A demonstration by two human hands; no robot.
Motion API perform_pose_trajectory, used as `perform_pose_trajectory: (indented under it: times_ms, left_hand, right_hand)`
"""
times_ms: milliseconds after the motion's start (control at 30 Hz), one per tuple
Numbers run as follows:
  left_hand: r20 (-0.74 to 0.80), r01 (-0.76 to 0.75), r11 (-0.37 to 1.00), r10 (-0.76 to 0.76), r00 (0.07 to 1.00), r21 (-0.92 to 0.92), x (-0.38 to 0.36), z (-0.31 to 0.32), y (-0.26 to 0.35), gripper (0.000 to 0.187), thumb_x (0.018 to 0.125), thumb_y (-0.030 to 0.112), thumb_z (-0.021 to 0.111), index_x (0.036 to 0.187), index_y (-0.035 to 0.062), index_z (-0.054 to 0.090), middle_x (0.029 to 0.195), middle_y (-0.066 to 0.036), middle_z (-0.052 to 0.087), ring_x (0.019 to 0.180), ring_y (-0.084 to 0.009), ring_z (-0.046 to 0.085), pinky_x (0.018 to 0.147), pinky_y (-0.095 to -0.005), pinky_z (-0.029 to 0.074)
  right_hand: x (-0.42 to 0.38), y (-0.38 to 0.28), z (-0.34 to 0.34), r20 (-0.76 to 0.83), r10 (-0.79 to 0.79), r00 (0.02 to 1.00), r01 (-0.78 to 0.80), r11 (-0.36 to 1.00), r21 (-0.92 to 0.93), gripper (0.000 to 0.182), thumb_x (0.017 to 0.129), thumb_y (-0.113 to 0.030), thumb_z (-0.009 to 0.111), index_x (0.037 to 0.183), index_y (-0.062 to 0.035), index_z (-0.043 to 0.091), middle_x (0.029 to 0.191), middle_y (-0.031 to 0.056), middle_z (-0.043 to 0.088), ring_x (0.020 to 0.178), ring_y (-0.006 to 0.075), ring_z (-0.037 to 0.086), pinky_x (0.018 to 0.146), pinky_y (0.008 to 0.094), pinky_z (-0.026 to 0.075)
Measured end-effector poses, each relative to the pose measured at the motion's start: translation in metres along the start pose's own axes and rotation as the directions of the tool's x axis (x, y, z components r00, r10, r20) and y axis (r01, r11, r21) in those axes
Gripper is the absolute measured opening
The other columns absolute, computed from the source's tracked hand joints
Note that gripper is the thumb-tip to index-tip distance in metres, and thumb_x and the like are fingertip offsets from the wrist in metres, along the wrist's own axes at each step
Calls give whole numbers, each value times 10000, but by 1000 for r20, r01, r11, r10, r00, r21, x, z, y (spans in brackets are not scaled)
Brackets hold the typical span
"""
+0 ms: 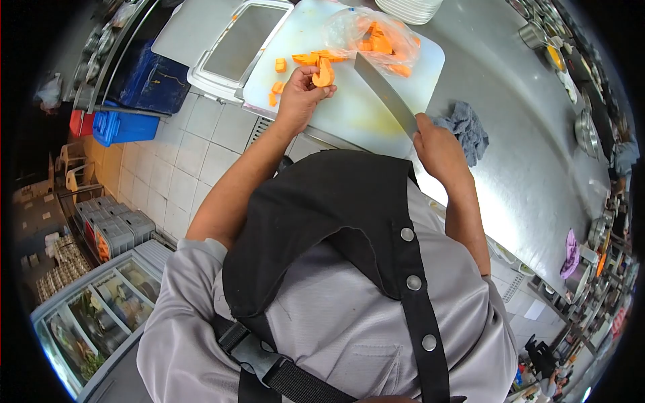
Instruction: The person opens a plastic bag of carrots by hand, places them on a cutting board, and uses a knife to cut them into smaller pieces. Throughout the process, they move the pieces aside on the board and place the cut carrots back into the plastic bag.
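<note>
My left hand [302, 94] holds an orange vegetable piece [324, 72] with a curved shape, above the white cutting board [349, 114]. The handle of a large knife [386, 94] is in my right hand [438, 149], at the board's right edge; its blade points up and left over the board. More orange pieces [306, 59] lie just beyond my left hand, and small chunks [280, 65] sit to its left. A clear plastic bag [342, 30] with orange pieces inside rests on the far part of the board.
A grey cloth [467, 131] lies on the steel counter [517, 154] right of the board. White plates [411, 9] are stacked beyond it. A white-rimmed bin [196, 75] stands at the board's left. Further left is a blue container [121, 126]; a glass-topped chiller [101, 316] is at lower left.
</note>
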State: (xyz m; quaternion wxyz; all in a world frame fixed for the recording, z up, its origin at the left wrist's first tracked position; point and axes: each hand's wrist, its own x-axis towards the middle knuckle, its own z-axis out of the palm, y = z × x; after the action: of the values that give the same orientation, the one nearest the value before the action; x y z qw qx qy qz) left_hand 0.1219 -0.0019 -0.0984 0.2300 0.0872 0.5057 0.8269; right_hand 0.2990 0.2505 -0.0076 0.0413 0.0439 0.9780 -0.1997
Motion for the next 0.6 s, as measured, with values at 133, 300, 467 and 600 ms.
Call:
perform_pose_trajectory:
  times_ms: [133, 300, 467, 600]
  left_hand:
    - [-31, -7, 999, 8, 999, 38, 1, 0, -2, 422, 882, -152, 593, 1220, 76, 488, 1207, -145, 611, 1044, -275, 671, 924, -374, 558]
    - [-21, -32, 995, 34, 999, 94, 1, 0, -4, 422, 875, -158, 598, 1209, 76, 489, 1209, -142, 613, 1043, -270, 672, 919, -370, 566]
    - [-2, -46, 993, 47, 999, 106, 2, -2, -5, 438, 863, -166, 601, 1203, 86, 488, 1197, -139, 624, 1020, -263, 682, 909, -368, 572]
    - [-10, -37, 993, 39, 999, 111, 2, -2, -5, 430, 857, -171, 605, 1176, 89, 479, 1183, -136, 630, 1014, -262, 686, 903, -368, 574]
  right_hand:
    - [-1, -2, -1, -2, 17, 1000, -17, 1000, -8, 133, 921, -94, 499, 1022, -8, 494, 762, 276, 647, 767, 479, 645, 698, 599, 473]
    - [-1, -3, -2, 11, 24, 1000, -24, 1000, -3, 167, 935, -119, 528, 1059, -13, 495, 780, 279, 647, 787, 477, 644, 704, 589, 472]
    - [0, 0, 1, -12, 0, 1000, 0, 1000, -13, 136, 933, -105, 510, 1028, -10, 489, 750, 278, 642, 760, 476, 647, 687, 598, 475]
    - [0, -2, -1, 32, 48, 998, -48, 999, -6, 191, 941, -136, 546, 1081, -13, 503, 810, 281, 647, 818, 482, 634, 718, 586, 461]
